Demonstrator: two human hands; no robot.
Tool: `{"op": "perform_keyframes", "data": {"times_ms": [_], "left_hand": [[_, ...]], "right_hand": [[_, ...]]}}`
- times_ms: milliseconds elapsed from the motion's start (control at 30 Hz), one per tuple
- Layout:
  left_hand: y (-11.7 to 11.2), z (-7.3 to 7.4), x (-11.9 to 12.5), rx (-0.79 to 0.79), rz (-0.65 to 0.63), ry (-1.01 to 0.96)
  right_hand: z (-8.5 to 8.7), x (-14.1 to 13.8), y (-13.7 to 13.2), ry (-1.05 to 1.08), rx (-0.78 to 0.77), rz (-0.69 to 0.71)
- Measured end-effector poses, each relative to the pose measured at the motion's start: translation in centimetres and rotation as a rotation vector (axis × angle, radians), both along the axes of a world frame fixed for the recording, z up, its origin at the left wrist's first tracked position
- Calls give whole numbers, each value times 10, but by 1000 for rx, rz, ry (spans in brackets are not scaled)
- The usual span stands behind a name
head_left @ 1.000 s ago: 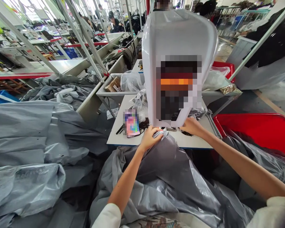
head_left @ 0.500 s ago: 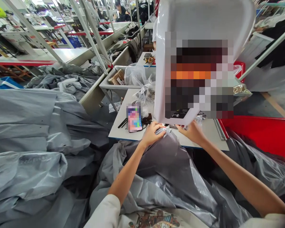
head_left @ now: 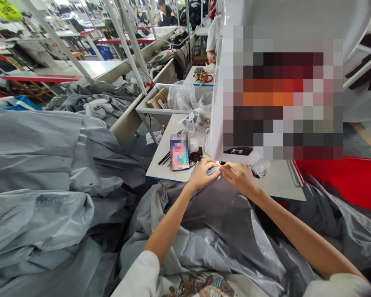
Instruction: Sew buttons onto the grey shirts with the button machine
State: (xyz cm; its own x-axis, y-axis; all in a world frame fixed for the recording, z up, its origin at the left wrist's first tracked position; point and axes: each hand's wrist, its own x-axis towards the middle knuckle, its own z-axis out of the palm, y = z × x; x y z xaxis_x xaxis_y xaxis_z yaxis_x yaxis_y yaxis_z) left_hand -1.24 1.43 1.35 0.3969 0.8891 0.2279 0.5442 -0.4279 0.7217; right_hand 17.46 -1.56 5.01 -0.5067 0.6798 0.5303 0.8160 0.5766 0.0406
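Heads up, our left hand (head_left: 202,175) is pinching a small pale fold (head_left: 214,170) of gray shiny fabric (head_left: 216,218), which runs lengthwise toward our lap from the white table (head_left: 278,185), while our right hand (head_left: 239,178) sits just beside it, grip unclear.

1. A blurred rectangular item (head_left: 179,152) lies near the worktop's (head_left: 160,173) front edge.
2. A red plastic bin (head_left: 336,177) sits beyond the worktop's right edge.
3. Past its far edge, a white tray (head_left: 160,110) holds a cardboard box (head_left: 157,99) and clear plastic bags (head_left: 181,95).
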Motion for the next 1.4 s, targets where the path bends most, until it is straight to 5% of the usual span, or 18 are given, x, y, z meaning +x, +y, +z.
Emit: {"op": "perform_keyframes", "data": {"times_ms": [267, 467, 900, 1133, 1400], "left_hand": [[0, 0, 0, -18, -7, -10], [-1, 1, 0, -21, -14, -22], [-1, 3, -1, -23, -18, -22], [-1, 2, 0, -14, -16, -46], [1, 2, 0, 13, -34, -64]], "right_hand": [[-2, 3, -1, -158, 137, 7], [0, 8, -6, -150, -50, 2], [-13, -4, 7, 456, -421, -65], [-18, -6, 1, 622, -396, -55], [-34, -16, -6, 839, -346, -363]]}}
